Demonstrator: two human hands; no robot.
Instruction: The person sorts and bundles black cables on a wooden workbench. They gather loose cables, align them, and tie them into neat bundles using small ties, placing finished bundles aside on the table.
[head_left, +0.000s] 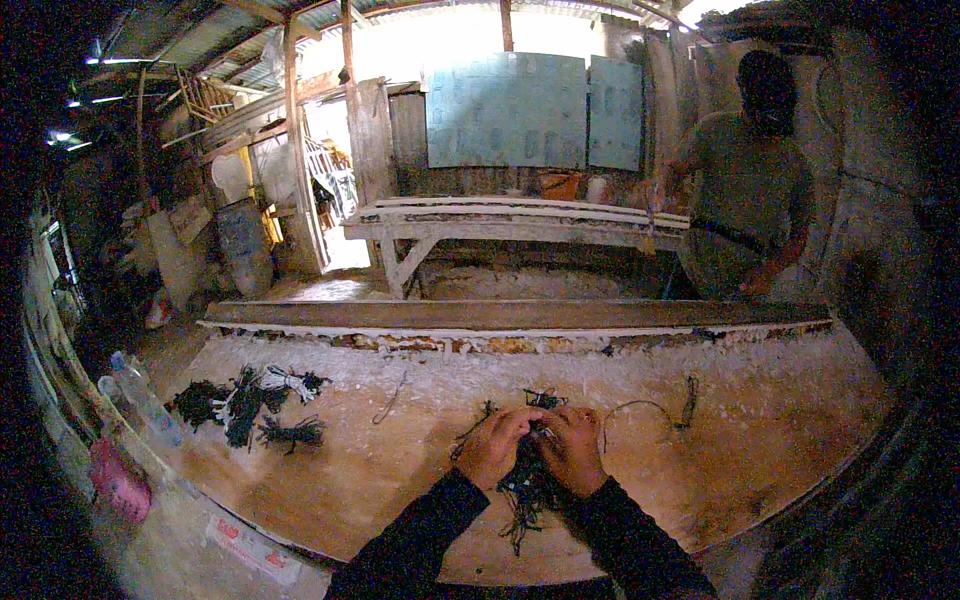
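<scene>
Hands, left (493,446) and right (572,449), pressed together, pinching dark cord bundle (525,490); it hangs between and below them.

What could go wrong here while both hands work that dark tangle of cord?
1. Both the left hand and right hand grip the cord bundle close together, and strands trail toward the table edge; they may snag or slip off.
2. A loose wire loop lies just beside the right hand and could get caught in the bundle.
3. The light is dim, so fine strands are hard to see.
</scene>
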